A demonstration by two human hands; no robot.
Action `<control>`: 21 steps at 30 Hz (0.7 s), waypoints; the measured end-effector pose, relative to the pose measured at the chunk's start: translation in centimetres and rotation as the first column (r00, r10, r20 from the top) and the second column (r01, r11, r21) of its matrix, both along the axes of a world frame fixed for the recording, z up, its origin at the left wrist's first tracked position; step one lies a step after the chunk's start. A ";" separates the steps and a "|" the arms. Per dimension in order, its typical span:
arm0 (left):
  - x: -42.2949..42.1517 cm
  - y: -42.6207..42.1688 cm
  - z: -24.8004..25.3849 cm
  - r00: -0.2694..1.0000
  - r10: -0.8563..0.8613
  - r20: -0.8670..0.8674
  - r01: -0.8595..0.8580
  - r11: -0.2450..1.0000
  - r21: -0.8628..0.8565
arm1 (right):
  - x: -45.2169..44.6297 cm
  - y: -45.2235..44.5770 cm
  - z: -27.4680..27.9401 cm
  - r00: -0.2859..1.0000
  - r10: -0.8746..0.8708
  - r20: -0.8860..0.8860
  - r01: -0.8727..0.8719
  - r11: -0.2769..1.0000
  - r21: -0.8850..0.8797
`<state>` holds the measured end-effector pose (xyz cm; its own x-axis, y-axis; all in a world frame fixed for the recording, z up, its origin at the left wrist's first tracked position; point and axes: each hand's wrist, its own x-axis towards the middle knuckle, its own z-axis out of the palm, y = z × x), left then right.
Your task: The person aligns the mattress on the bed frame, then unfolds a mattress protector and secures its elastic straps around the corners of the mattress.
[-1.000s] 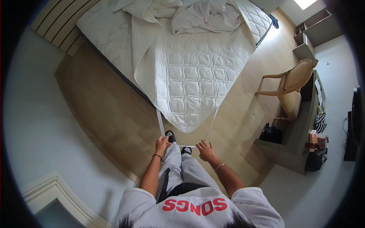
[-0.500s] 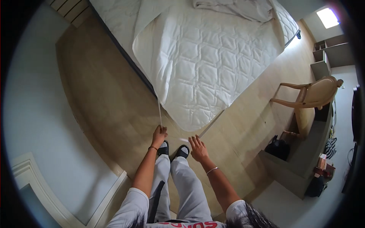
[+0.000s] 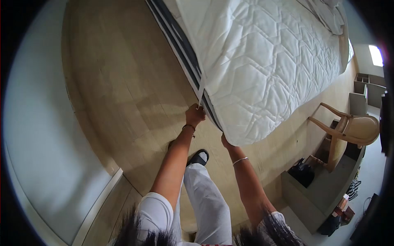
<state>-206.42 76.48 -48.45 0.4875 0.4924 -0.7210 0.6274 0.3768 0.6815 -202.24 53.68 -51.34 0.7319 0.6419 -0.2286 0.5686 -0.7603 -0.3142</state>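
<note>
Quilted pad (image 3: pixel 266 65) spread, strap (image 3: pixel 201 89) unhooked — left hand (image 3: pixel 194 115) closed on strap; right hand (image 3: pixel 228 142) at pad corner, grip hidden.

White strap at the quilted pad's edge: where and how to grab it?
I'd pinch the free length of the white strap near its lower end, at the left hand, coming from the floor side. It's flat, narrow and looks drawn straight from the quilted pad, so thumb and finger should close across its faces.
</note>
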 end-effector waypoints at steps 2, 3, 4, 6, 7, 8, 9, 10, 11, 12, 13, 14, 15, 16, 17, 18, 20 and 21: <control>0.7 -0.2 -1.1 0.988 0.153 0.013 -0.153 0.988 -0.022 | 0.5 0.2 0.3 0.989 -0.022 0.144 0.011 0.997 0.076; 0.4 -0.3 -2.4 0.988 0.157 0.013 -0.157 0.987 -0.026 | 1.1 -0.9 -1.0 0.989 -0.018 0.145 0.007 0.997 0.072; -0.1 -0.5 -4.1 0.974 0.212 0.081 -0.203 0.973 -0.105 | 1.8 -2.4 -2.3 0.986 0.039 0.162 -0.042 0.999 0.020; -1.2 -0.3 -3.8 0.953 0.267 0.143 -0.239 0.953 -0.186 | 1.6 -2.5 -1.4 0.981 0.091 0.174 -0.087 0.996 -0.033; -2.3 -0.5 -3.2 0.865 0.421 0.274 -0.315 0.879 -0.357 | 1.2 -2.9 -0.4 0.991 0.099 0.085 -0.089 0.989 -0.119; -3.4 -0.5 -2.1 0.733 0.574 0.365 -0.345 0.776 -0.529 | 0.8 -2.5 2.0 0.995 0.099 -0.003 -0.097 0.974 -0.204; -4.3 -0.5 -1.3 0.733 0.572 0.368 -0.338 0.776 -0.532 | 0.3 -2.3 4.6 0.992 0.089 -0.089 -0.111 0.952 -0.285; -5.3 -0.2 -0.6 0.807 0.486 0.337 -0.310 0.832 -0.459 | -0.1 -1.8 7.2 0.983 0.075 -0.171 -0.133 0.923 -0.362; -6.4 -0.1 0.4 0.869 0.398 0.294 -0.273 0.881 -0.386 | -0.6 -1.6 9.2 0.967 0.052 -0.250 -0.160 0.886 -0.434; -7.3 0.0 1.6 0.869 0.393 0.301 -0.263 0.882 -0.391 | -2.3 -2.3 10.4 0.992 0.064 -0.106 -0.100 0.918 -0.384; -8.2 0.0 3.0 0.864 0.388 0.321 -0.235 0.874 -0.425 | -4.4 -2.9 11.9 0.997 0.059 0.042 -0.042 0.945 -0.324; -9.1 -0.3 4.4 0.859 0.382 0.340 -0.204 0.865 -0.458 | -5.8 -3.4 13.0 0.998 -0.058 0.000 0.055 0.949 -0.309; -9.9 -0.6 5.7 0.859 0.370 0.353 -0.187 0.869 -0.458 | -7.3 -3.8 14.7 0.996 -0.089 0.026 0.093 0.960 -0.263; -10.7 -0.8 6.9 0.895 0.320 0.311 -0.163 0.883 -0.440 | -8.3 -4.1 15.9 0.969 -0.218 -0.116 0.197 0.966 -0.170; -11.2 -0.9 8.6 0.925 0.269 0.268 -0.139 0.897 -0.420 | -8.9 -4.0 17.1 0.910 -0.318 -0.267 0.307 0.948 -0.084; -11.2 -1.0 11.0 0.946 0.244 0.213 -0.136 0.897 -0.421 | -9.0 -2.7 19.3 0.912 -0.321 -0.256 0.316 0.947 -0.062; -10.8 -0.9 15.9 0.971 0.178 0.160 -0.100 0.908 -0.407 | -8.7 0.0 23.9 0.598 -0.488 -0.635 0.735 0.651 0.191; -10.6 -0.7 17.9 0.977 0.143 0.160 -0.070 0.918 -0.391 | -7.6 1.6 26.1 0.612 -0.477 -0.630 0.733 0.642 0.226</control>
<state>-216.99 75.81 -30.53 0.5877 0.2540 -0.7682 0.4480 0.6884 0.5704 -209.88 55.31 -25.23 0.8508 0.1996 -0.4862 -0.3023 -0.5708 -0.7634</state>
